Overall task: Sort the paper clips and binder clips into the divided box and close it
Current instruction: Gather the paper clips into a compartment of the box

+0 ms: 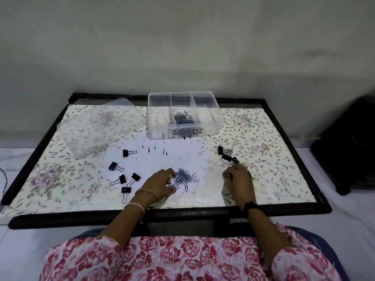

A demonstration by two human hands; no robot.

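Observation:
A clear divided box (215, 126) stands open at the back of the table, with blue paper clips (183, 118) in its middle compartment. Its clear lid (101, 126) lies to the left. A heap of blue and silver paper clips (185, 177) lies near the table's front. My left hand (160, 184) rests at the heap's left edge, fingers curled over a few clips. My right hand (238, 178) is curled just below a cluster of black binder clips (226, 155); a dark edge shows at its right side, hidden in part. Several more binder clips (123, 177) lie to the left.
The table has a dark raised frame (182, 214) and a floral cover. A dark object (349, 142) stands on the floor at the right. A grey wall rises right behind the box.

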